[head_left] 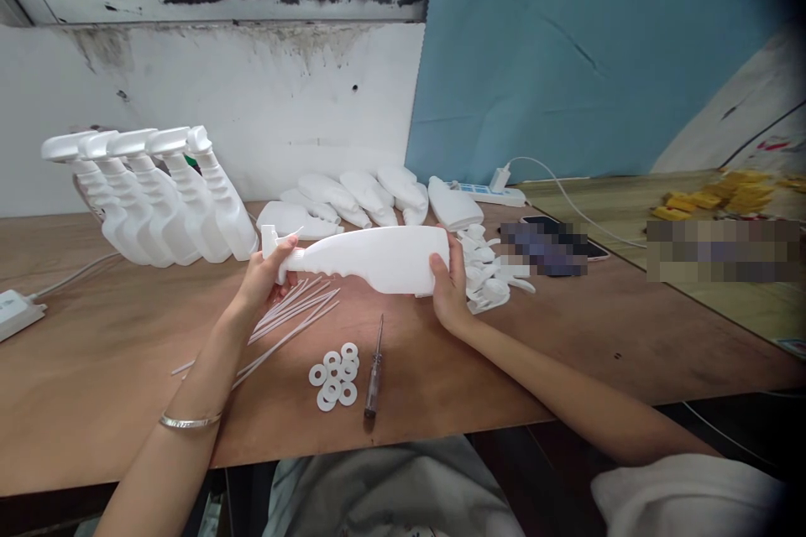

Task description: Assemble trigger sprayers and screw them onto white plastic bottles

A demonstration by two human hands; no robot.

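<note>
A white plastic spray bottle (371,258) lies sideways in the air between my hands, above the table. Around its base on the right, my right hand (448,281) is closed, thumb on the near side. My left hand (272,273) is closed on the white trigger sprayer head (270,243) at the bottle's neck; part of the head is hidden by the fingers. Below lie thin white tubes (293,315), a pile of white ring washers (335,377) and a screwdriver (374,377) with a clear handle.
Several spray bottles with heads (167,201) stand at the left by the wall. Headless bottles (353,195) lie at the back. Loose sprayer heads (491,273) are heaped right of my right hand. A power strip (491,194), a phone (567,237) and yellow pieces (724,195) are farther right.
</note>
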